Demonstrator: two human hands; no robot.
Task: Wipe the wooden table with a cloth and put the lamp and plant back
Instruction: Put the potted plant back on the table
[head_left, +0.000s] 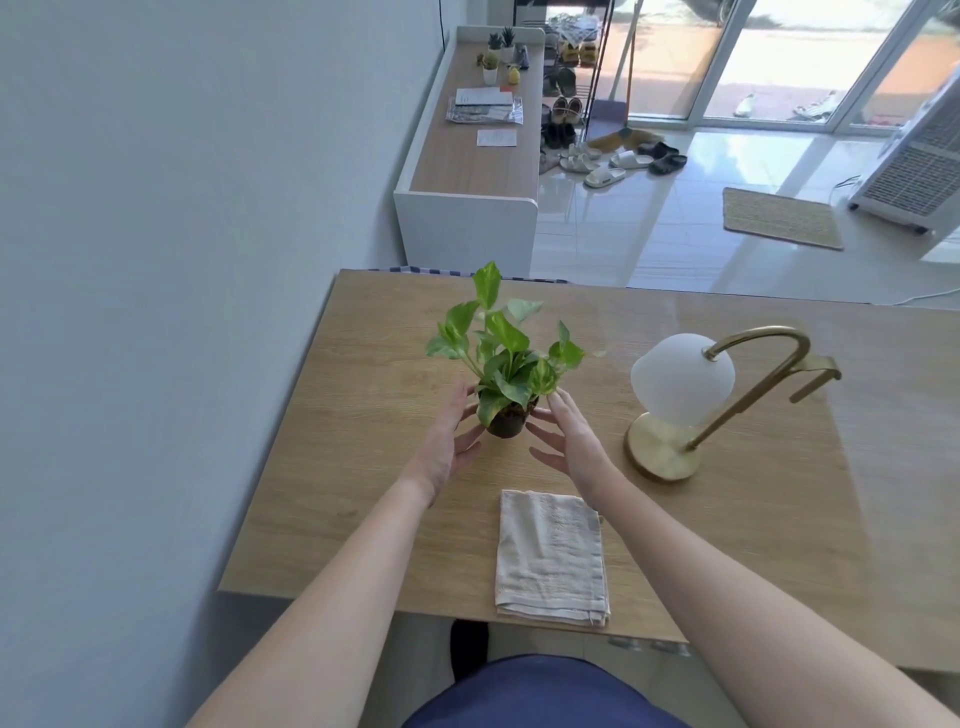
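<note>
On wooden table (363, 519), plant (503, 364) between left hand (445, 449) and right hand (574, 441), fingers (563, 410) straight and spread

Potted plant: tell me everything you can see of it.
The potted plant is small and upright, with green leaves streaked yellow on thin stems above a small dark pot, soil showing at its rim. It is left of centre over the wooden table, beyond the folded cloth and left of the brass lamp. The left hand and right hand flank the pot with nearly straight fingers against its sides; whether it rests on the table or is just lifted is unclear.
</note>
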